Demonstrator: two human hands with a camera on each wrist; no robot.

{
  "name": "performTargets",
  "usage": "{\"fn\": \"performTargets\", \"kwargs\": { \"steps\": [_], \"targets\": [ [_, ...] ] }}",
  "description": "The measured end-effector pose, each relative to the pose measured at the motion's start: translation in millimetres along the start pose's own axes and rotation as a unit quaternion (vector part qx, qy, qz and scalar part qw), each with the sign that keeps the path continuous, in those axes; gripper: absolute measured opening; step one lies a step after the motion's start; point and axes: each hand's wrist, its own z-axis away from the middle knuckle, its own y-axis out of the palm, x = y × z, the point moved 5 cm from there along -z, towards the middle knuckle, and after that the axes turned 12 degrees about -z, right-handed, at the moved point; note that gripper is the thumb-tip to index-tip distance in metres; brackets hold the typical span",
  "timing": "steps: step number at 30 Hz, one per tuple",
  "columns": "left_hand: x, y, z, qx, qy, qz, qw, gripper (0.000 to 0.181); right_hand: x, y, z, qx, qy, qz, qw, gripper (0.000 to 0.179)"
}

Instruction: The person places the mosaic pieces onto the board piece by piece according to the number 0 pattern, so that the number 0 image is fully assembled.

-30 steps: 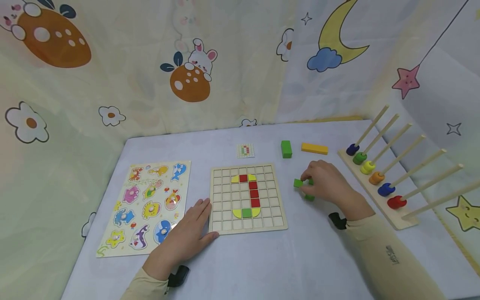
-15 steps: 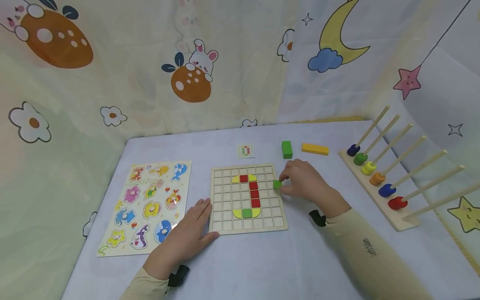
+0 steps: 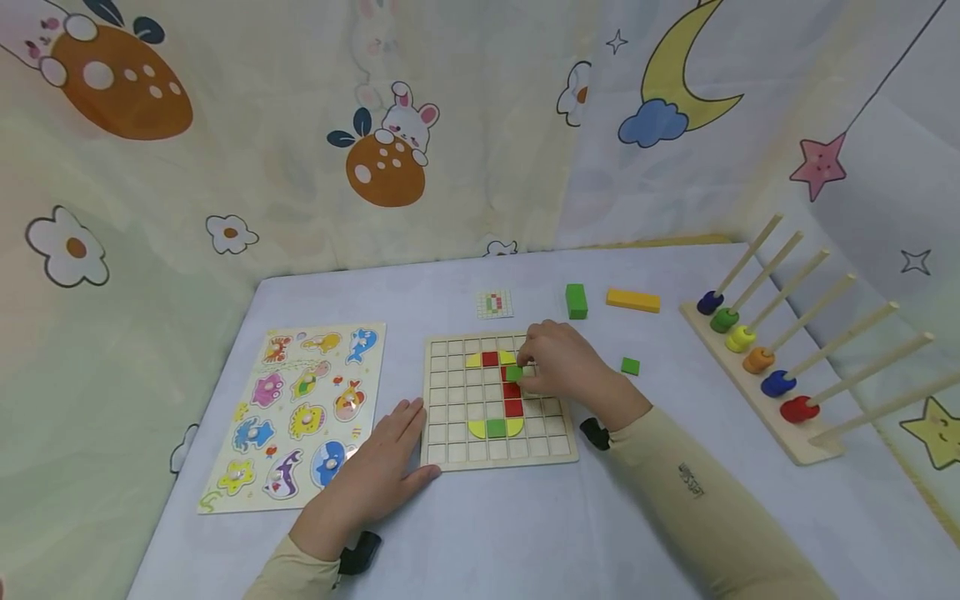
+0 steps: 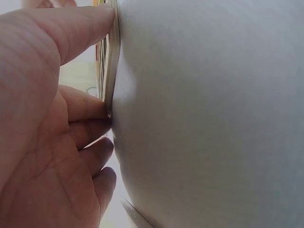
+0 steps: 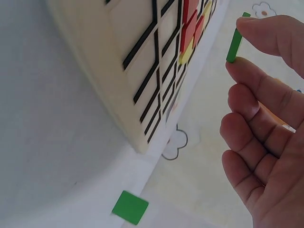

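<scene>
My right hand [image 3: 566,367] pinches a small green square tile [image 5: 235,43] between thumb and index finger, the other fingers loosely bent. In the head view this tile overlaps the upper part of a column of red tiles [image 3: 513,407] on the wooden grid board [image 3: 450,454]. Yellow rounded pieces [image 3: 476,429], another red tile and a green tile [image 3: 496,428] also lie in the grid's squares. At the board's left edge rests my left hand [image 3: 375,479], fingers extended, with the thumb [image 4: 90,31] against the lower left corner.
Right of the board lies a loose green tile [image 3: 630,366]. Behind are a small pattern card [image 3: 494,304], a green block [image 3: 577,302] and an orange-yellow bar [image 3: 633,300]. A sea-animal puzzle board [image 3: 255,500] lies left; a pegged bead stand [image 3: 821,450] stands right.
My right hand has picked up a green tile from beside the board and carried it left over the grid, leaving a green tile on the table. My left hand has stayed put.
</scene>
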Motion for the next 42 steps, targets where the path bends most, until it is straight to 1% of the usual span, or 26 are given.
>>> {"fn": "performTargets", "kwargs": {
  "steps": [5,11,16,21,28,31,39,42],
  "targets": [
    [-0.4,1.1,0.2,0.0,0.002,0.001,1.0,0.093,9,6,-7.6,0.009,-0.013,0.01,0.9998,0.015],
    [-0.3,0.9,-0.5,-0.002,0.001,-0.001,1.0,0.092,18,12,-15.8,0.015,-0.032,0.007,0.9994,0.014],
    [-1.7,-1.4,0.7,-0.007,0.004,0.002,1.0,0.091,22,21,-23.5,0.022,-0.027,0.012,0.9993,0.017],
    [-2.4,-2.7,0.8,-0.016,0.006,0.0,0.9999,0.091,25,28,-31.8,0.022,-0.028,0.011,0.9993,0.012],
    [-1.6,-0.8,-0.3,-0.001,-0.003,0.001,1.0,0.093,30,31,-41.3,0.037,-0.022,0.017,0.9989,0.004],
    [-1.3,-0.4,0.4,-0.001,-0.004,0.004,1.0,0.093,31,33,-43.9,0.043,-0.02,0.016,0.9987,0.004],
    [-1.4,-1.8,1.4,-0.003,-0.006,0.004,1.0,0.093,32,35,-46.9,0.046,-0.02,0.012,0.9987,0.007],
    [-1.1,-2.0,1.7,-0.001,-0.007,0.004,1.0,0.093,33,37,-48.8,0.046,-0.022,0.014,0.9986,0.011]
  ]
}}
